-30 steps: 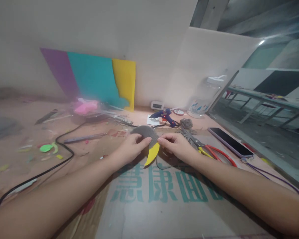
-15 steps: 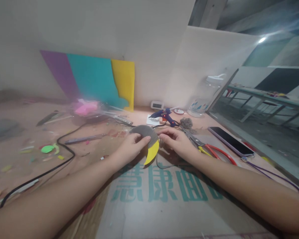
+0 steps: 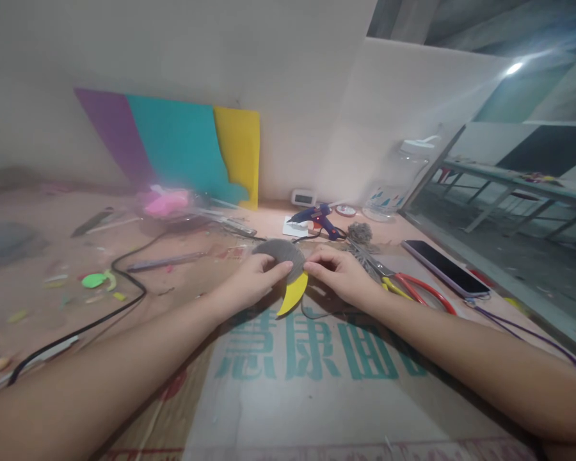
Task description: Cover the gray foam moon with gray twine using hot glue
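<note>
A crescent-shaped piece (image 3: 295, 293) is held over the printed sheet in the middle. Its lower tip is bare yellow; grey yarn (image 3: 281, 251) covers the upper part in close turns. My left hand (image 3: 252, 275) pinches the wrapped part between thumb and fingers. At the crescent's right edge, my right hand (image 3: 338, 274) has thumb and forefinger pressed together on the grey yarn. A loose strand of that yarn hangs below the right hand and curves over the sheet. The other fingers of the right hand are partly hidden.
Behind the hands lie a blue glue gun (image 3: 319, 218), a grey yarn ball (image 3: 360, 234) and a small white display (image 3: 304, 197). Scissors (image 3: 413, 288) and a phone (image 3: 444, 267) lie right. A clear jar (image 3: 393, 186) stands behind. A black cable (image 3: 125, 275) and scraps lie left.
The right thumb and forefinger have moved slightly left, against the crescent's edge. The left hand keeps its hold. The camera view has shifted a little.
</note>
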